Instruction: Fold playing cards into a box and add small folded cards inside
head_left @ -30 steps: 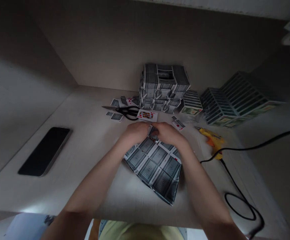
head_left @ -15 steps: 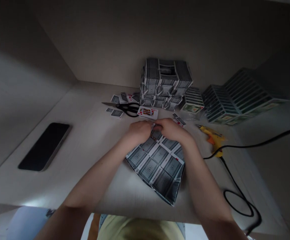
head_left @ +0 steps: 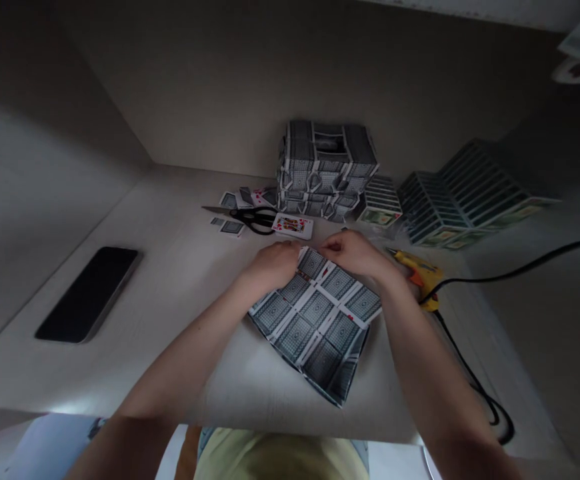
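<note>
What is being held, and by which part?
The left hand holds the playing-card panel by its far-left edge; for the right hand, I cannot tell.

Pale tabletop, black phone, scissors, playing cards, glue gun

My left hand clasps the far-left edge of the card panel, knuckles up. My right hand arches beyond its far-right edge, fingers curled; fingertip contact I cannot confirm remotely. Left forearm and right forearm flank the panel.
</note>
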The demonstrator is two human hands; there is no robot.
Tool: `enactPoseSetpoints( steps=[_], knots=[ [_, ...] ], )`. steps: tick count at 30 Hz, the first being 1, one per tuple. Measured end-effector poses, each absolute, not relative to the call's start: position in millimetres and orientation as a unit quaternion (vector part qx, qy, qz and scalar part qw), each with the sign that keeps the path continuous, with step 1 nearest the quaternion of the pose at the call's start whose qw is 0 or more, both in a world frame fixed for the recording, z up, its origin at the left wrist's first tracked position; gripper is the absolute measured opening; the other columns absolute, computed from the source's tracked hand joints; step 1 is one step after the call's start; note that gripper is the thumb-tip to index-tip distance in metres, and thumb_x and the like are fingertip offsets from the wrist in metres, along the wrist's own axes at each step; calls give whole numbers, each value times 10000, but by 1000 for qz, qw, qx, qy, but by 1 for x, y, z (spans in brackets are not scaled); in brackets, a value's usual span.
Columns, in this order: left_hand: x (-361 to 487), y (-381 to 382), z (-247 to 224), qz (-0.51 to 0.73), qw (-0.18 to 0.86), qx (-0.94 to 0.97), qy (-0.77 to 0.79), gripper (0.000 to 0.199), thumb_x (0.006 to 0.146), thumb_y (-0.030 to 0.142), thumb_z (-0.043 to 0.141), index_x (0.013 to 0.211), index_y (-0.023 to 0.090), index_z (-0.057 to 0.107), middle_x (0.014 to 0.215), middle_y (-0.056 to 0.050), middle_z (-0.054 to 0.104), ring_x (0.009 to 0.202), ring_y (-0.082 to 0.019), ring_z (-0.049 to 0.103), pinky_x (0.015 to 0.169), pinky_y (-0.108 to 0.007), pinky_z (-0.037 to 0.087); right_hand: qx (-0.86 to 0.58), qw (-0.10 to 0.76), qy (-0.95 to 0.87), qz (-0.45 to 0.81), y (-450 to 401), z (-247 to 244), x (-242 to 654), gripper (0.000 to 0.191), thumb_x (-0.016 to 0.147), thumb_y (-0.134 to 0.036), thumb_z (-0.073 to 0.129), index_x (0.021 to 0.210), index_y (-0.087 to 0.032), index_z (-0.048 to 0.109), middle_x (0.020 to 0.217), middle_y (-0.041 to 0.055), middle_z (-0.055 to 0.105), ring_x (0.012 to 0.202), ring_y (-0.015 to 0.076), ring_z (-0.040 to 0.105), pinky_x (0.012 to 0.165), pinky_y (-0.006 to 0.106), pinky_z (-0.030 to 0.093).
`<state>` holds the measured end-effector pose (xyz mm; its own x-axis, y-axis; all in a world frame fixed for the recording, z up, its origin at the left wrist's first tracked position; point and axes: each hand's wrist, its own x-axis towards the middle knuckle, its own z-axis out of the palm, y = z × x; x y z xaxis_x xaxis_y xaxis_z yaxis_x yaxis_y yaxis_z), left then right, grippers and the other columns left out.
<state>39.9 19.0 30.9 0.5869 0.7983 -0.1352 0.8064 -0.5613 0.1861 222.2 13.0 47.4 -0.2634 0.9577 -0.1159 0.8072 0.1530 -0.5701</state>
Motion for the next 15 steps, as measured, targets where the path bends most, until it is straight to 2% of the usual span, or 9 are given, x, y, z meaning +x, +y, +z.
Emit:
enactPoseSetpoints(
  steps=[7, 11, 15],
  knots=[
    [42, 18, 32, 24, 112, 884, 453, 258, 867, 210, 318, 1019, 126, 510, 961, -120, 633, 864, -217, 606, 685, -291, 446, -636, 93, -747, 172, 9, 47, 201, 223, 777, -152, 466, 871, -164, 667, 900, 74, 695, 859, 179, 613, 679, 229, 384],
    [42, 20, 37, 36, 112, 881, 458, 243, 840, 199, 375, 985, 159, 565, 924, -95, 652, 857, -205, 612, 682, -274, 433, -680, 64, -720, 119, 0, 42, 188, 244, 749, -119, 475, 956, -139, 604, 937, 117, 679, 903, 221, 611, 684, 251, 389],
    [40, 23, 42, 28, 96, 884, 457, 246, 818, 206, 406, 931, 177, 622, 897, -87, 666, 857, -205, 616, 677, -269, 424, -679, 78, -720, 120, -3, 37, 186, 243, 733, -93, 479, 950, -146, 574, 947, 110, 668, 897, 216, 607, 682, 250, 391]
  ],
)
